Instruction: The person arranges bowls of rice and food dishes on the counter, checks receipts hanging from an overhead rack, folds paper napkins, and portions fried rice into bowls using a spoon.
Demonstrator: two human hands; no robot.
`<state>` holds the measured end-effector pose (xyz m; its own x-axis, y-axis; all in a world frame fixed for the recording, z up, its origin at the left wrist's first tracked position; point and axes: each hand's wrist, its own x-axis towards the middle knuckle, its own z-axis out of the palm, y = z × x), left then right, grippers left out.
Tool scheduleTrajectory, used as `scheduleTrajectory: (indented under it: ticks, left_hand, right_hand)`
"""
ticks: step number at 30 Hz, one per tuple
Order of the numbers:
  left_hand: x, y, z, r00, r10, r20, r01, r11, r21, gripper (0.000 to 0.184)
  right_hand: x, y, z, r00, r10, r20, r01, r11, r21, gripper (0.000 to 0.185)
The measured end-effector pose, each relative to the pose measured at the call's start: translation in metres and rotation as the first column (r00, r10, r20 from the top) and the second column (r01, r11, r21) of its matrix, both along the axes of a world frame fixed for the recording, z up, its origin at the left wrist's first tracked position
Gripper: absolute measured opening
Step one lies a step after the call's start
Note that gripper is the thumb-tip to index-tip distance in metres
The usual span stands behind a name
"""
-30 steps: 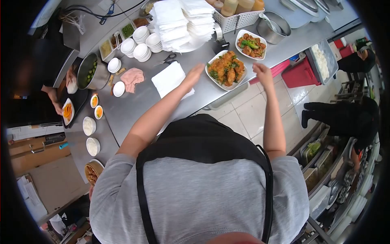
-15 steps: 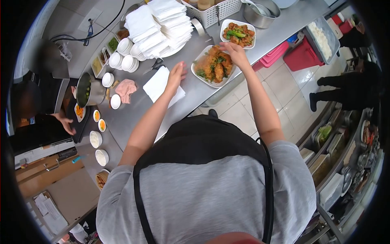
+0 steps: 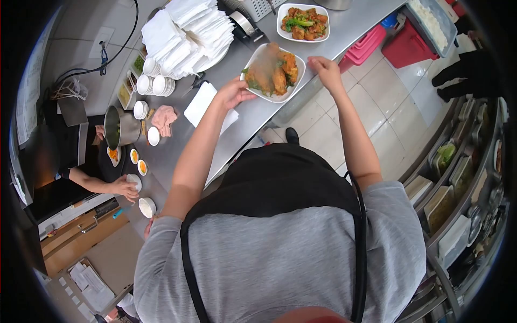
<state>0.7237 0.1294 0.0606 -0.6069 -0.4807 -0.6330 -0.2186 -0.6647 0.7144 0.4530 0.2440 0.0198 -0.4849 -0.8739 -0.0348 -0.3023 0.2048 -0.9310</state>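
My left hand [image 3: 235,93] grips the left rim of a white square bowl [image 3: 299,78], its fingers at and partly under the edge. The bowl holds browned fried pieces [image 3: 279,79] with green leaves; a hazy blur covers part of them. To the right of the bowl, my right hand [image 3: 326,73] is apart from it, with loosely bent fingers and nothing in them. Beyond stands a second white bowl [image 3: 279,32] of sauced pieces topped with greens. White napkins [image 3: 201,105] lie by my left wrist.
A napkin stack [image 3: 186,35] and small white dishes [image 3: 144,84] stand at the left. A steel pot [image 3: 127,127] sits near a co-worker's hand [image 3: 126,188], which is on a white cup [image 3: 135,182]. Red bins [image 3: 407,46] are past the counter's right edge.
My left hand has moved onto the bowl's left rim. My right hand has come away from the bowl to the right. The co-worker's hand has reached a white cup.
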Motion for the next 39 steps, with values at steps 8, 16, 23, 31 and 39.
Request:
scheduleTrajectory:
  ticks: [8, 16, 23, 31, 39]
  left_hand:
    - [0.007, 0.042, 0.01, 0.973, 0.221, -0.066, -0.223, 0.975, -0.021, 0.039]
    - [0.052, 0.104, 0.021, 0.884, 0.405, -0.234, -0.43, 0.9, -0.065, 0.044]
    - [0.144, 0.132, 0.026, 0.864, 0.427, -0.266, -0.468, 0.877, -0.112, 0.037]
    - [0.293, 0.173, 0.012, 0.779, 0.592, -0.206, -0.608, 0.794, -0.013, 0.042]
    - [0.348, 0.208, -0.017, 0.573, 0.809, -0.131, -0.808, 0.585, 0.076, 0.049]
  right_hand:
    - [0.028, 0.038, 0.006, 0.702, -0.118, -0.702, 0.027, 0.99, -0.139, 0.026]
    - [0.179, 0.084, 0.045, 0.994, -0.105, -0.003, 0.101, 0.959, -0.266, 0.067]
    - [0.171, 0.146, -0.001, 0.956, -0.261, -0.133, 0.206, 0.922, -0.328, 0.038]
    - [0.125, 0.216, -0.074, 0.941, -0.293, -0.166, 0.333, 0.888, 0.318, 0.017]
    - [0.118, 0.124, -0.164, 0.983, 0.038, -0.181, 0.045, 0.9, 0.433, 0.024]
